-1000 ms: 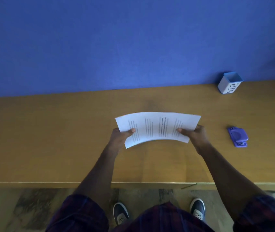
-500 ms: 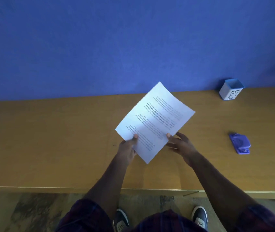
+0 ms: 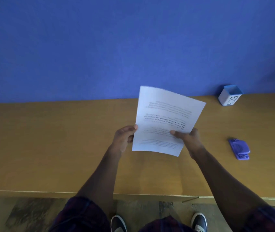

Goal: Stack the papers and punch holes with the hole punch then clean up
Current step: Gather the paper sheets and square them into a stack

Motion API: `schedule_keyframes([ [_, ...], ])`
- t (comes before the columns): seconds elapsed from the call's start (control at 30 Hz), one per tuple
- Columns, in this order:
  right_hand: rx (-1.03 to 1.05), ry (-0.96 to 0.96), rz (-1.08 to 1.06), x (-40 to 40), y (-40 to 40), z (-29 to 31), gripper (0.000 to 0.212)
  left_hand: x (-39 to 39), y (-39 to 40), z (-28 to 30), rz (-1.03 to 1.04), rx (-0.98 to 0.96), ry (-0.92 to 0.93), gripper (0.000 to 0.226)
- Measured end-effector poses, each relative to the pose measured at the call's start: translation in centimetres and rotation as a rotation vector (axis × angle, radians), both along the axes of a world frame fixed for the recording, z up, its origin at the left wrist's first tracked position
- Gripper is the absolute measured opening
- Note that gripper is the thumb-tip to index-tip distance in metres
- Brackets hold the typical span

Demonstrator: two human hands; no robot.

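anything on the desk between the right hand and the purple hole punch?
Nothing: in the head view, only bare wooden desk separates the right hand, which grips the white printed papers, from the purple plastic hole punch.

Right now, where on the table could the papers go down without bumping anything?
Bare wood lies under the papers and all along the table, left of the left hand. Right of the right hand it is tighter: the hole punch and bin cup sit there.
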State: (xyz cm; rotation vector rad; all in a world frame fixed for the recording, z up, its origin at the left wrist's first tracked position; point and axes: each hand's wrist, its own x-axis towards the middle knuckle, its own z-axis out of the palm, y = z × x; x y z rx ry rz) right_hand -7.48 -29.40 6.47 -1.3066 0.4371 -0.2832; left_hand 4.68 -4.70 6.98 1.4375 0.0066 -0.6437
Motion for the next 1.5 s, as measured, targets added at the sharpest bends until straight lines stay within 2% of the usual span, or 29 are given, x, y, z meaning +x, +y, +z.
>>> schedule_keyframes([
  [0.13, -0.062, 0.027, 0.095, 0.1, 0.5, 0.1, 0.022, -0.3, -1.8, 0.9, -0.105, 0.129, -0.155, 0.026],
  [0.27, -0.057, -0.011, 0.075, -0.1, 1.3, 0.1, 0.022, -1.0, -2.4, 1.3, -0.054, 0.058, -0.196, 0.028],
  [0.37, -0.059, 0.002, 0.068, -0.8, 1.4, -1.0, 0.019, -1.5, -1.8, 0.9, -0.098, 0.047, -0.213, 0.03],
  [0.53, -0.115, 0.137, 0.057, -2.2, 1.6, -2.4, 0.02, -3.2, -1.8, -1.5, -0.173, 0.304, -0.221, 0.029],
  [0.7, -0.071, 0.012, 0.013, -1.8, 1.3, -1.7, 0.022, -2.3, -1.6, -0.4, -0.168, 0.241, -0.214, 0.026],
  [0.87, -0.203, 0.191, -0.016, -2.2, 1.2, -3.4, 0.025, -3.0, -2.3, -0.6, -0.29, 0.377, -0.246, 0.035],
  [1.07, -0.268, 0.1, -0.061, -1.8, 0.4, -3.0, 0.018, -2.6, -2.1, 0.3, -0.204, 0.233, -0.201, 0.036],
  [1.2, -0.443, 0.313, -0.034, -2.3, 0.2, -5.2, 0.008, -3.5, -2.4, -1.4, -0.214, 0.363, -0.24, 0.032],
  [1.27, -0.473, 0.274, -0.062, -2.7, 0.3, -5.8, 0.019, -3.9, -2.4, -2.1, -0.091, 0.328, -0.196, 0.025],
  [1.33, -0.477, 0.25, -0.169, -2.9, 0.6, -5.8, 0.055, -3.9, -2.3, -2.1, 0.085, 0.184, -0.085, 0.024],
  [1.4, -0.337, 0.301, -0.245, -3.0, 1.0, -5.6, 0.094, -3.9, -2.4, -2.1, 0.163, 0.018, 0.031, 0.033],
  [1.43, -0.187, 0.298, -0.23, -3.0, 1.3, -5.2, 0.102, -4.1, -2.5, -2.0, 0.169, -0.063, 0.075, 0.035],
  [1.47, -0.038, 0.26, -0.18, -3.0, 1.5, -4.9, 0.101, -4.3, -2.6, -1.8, 0.166, -0.134, 0.114, 0.033],
  [1.5, 0.071, 0.198, -0.096, -2.8, 1.6, -4.5, 0.09, -4.6, -2.7, -1.5, 0.156, -0.189, 0.144, 0.03],
])
